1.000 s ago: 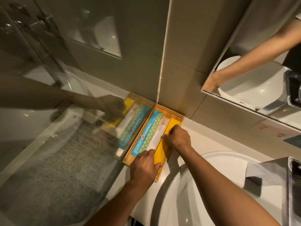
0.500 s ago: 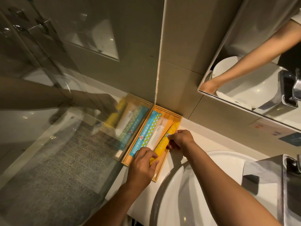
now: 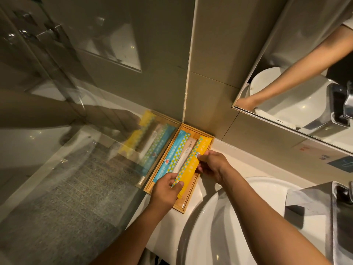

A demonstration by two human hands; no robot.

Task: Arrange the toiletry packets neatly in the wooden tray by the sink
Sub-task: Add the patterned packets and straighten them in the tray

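Observation:
A wooden tray (image 3: 188, 204) sits in the corner of the counter, between a glass panel and the sink. Three long packets lie in it side by side: a blue one (image 3: 172, 156) at the left, a white one (image 3: 186, 153) in the middle and a yellow one (image 3: 193, 162) at the right. My left hand (image 3: 166, 192) pinches the near end of the yellow packet. Fingers of my right hand (image 3: 214, 166) grip that packet's right edge near its middle. The yellow packet shows its patterned face and lies along the tray.
A glass shower panel (image 3: 76, 150) at the left reflects the tray and hands. The white basin (image 3: 248, 222) lies to the right of the tray. A mirror (image 3: 305, 73) hangs on the tiled wall, and a metal dispenser (image 3: 340, 217) stands at the far right.
The yellow packet was flat, then turned on its edge, and now lies flat with its patterned face up. Both hands stayed on it.

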